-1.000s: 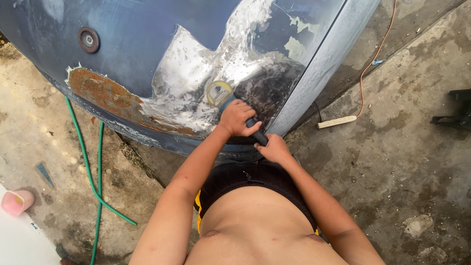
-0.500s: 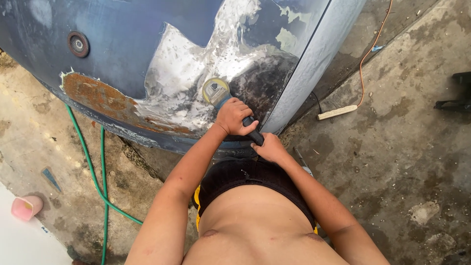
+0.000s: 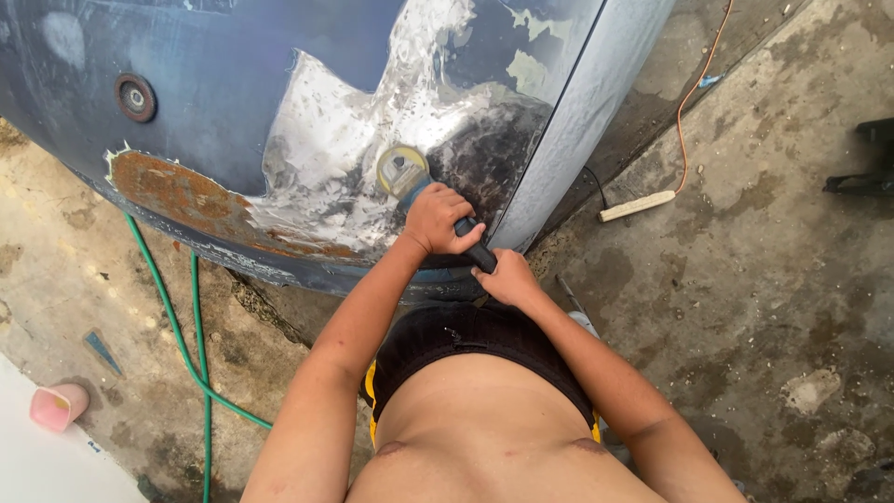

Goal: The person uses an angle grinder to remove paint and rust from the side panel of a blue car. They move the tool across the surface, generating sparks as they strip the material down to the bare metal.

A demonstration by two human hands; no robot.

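Both hands gripped a stiff, likely weighty angle grinder (image 3: 419, 182) — left hand (image 3: 438, 219) clenching its body, right hand (image 3: 503, 278) its black rear handle — disc against the blue curved metal panel (image 3: 233, 84).

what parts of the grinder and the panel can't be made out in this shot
Head view only:
- Angle grinder: its body is hidden under the left hand and right hand; only the disc and part of the black handle show.
- Disc: whether it is spinning cannot be told.
- Blue metal panel: cut off by the top edge.
- Power strip: sockets too small to make out.
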